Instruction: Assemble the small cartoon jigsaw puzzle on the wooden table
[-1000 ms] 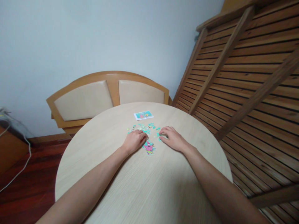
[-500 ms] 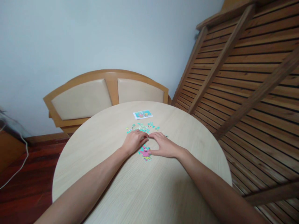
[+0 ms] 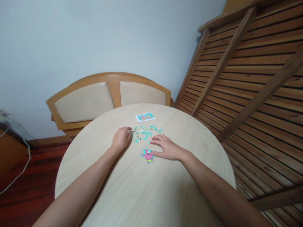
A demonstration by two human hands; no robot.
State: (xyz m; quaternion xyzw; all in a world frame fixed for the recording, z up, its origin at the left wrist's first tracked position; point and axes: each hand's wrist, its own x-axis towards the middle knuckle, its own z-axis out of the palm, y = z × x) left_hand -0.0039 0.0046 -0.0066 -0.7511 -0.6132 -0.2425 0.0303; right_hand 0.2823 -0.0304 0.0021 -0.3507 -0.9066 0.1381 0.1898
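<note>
Small turquoise and pale puzzle pieces (image 3: 145,130) lie in a loose pile on the round table. At the pile's left edge is my left hand (image 3: 121,138), its fingers curled together around a small pale piece at the tips, partly hidden. My right hand (image 3: 167,148) rests to the right with thumb and fingers apart, nothing between them. Its thumb touches the right side of a partly joined puzzle (image 3: 148,155) showing a pink cartoon starfish with yellow-green below. One small loose piece (image 3: 148,142) sits near my right fingertips, above the joined part.
Behind the pile lies a picture card (image 3: 145,117) with cartoon figures on turquoise. The pale wood table (image 3: 151,195) has a curved edge. A padded headboard (image 3: 85,101) stands behind it, and a slatted wooden panel (image 3: 248,94) leans on the right. A white cable (image 3: 28,154) hangs at left.
My left hand has moved left, away from my right hand, to the pile's left edge, uncovering more pieces. My right hand stays nearly in place, its fingers no longer meeting the left ones.
</note>
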